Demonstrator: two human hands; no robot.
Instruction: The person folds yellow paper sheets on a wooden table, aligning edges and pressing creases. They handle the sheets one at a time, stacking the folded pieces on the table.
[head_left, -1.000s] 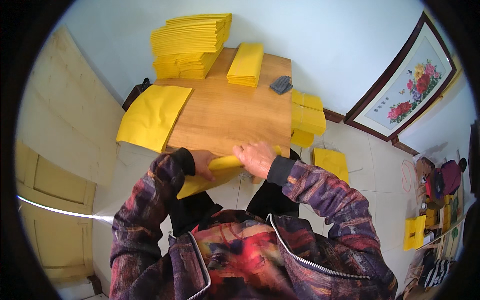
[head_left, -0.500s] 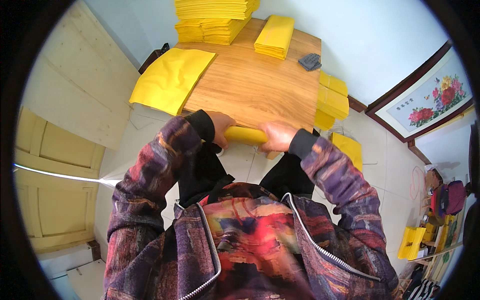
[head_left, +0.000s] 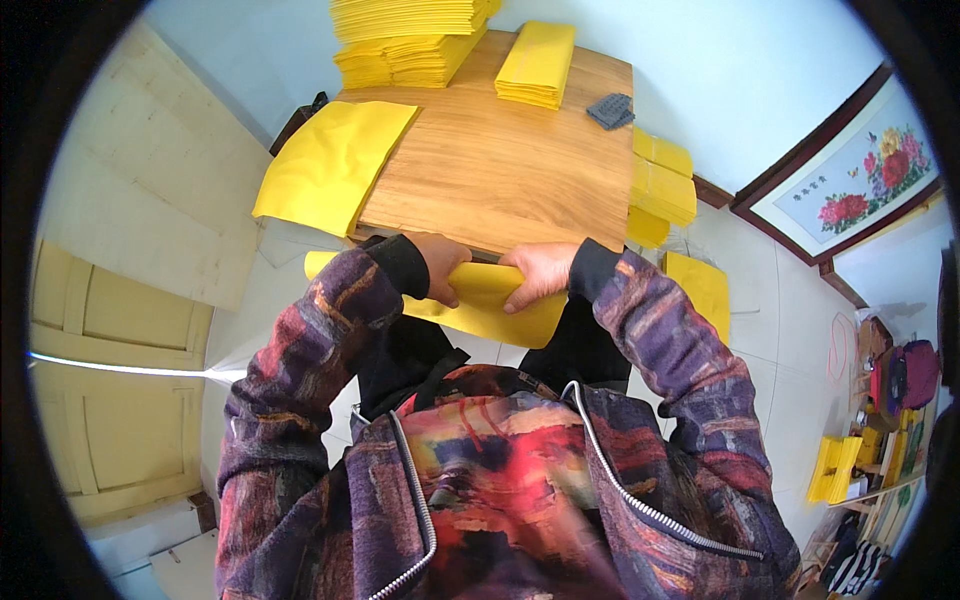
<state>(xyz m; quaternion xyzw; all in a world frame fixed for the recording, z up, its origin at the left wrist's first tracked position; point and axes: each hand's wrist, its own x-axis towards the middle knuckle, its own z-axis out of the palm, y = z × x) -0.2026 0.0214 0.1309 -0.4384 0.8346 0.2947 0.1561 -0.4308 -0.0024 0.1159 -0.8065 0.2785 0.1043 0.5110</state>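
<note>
Yellow sheet (head_left: pixel 482 312) now extends past left hand (head_left: pixel 438 266).

Matt yellow sheet (head_left: pixel 490 312), wood-grained table (head_left: pixel 500 185)

Short row of dark characters (head_left: pixel 810 190) on the framed flower picture (head_left: pixel 846 178)

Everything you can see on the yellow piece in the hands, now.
The yellow piece is a plain, flexible sheet, paper- or felt-like; which, I can't tell. It is wide, curving over along its top edge, with its lower part sloping toward the person, above the black trousers, near the table. The left hand and right hand grip its upper edge. The left sleeve hides part. Table contact is unclear.
</note>
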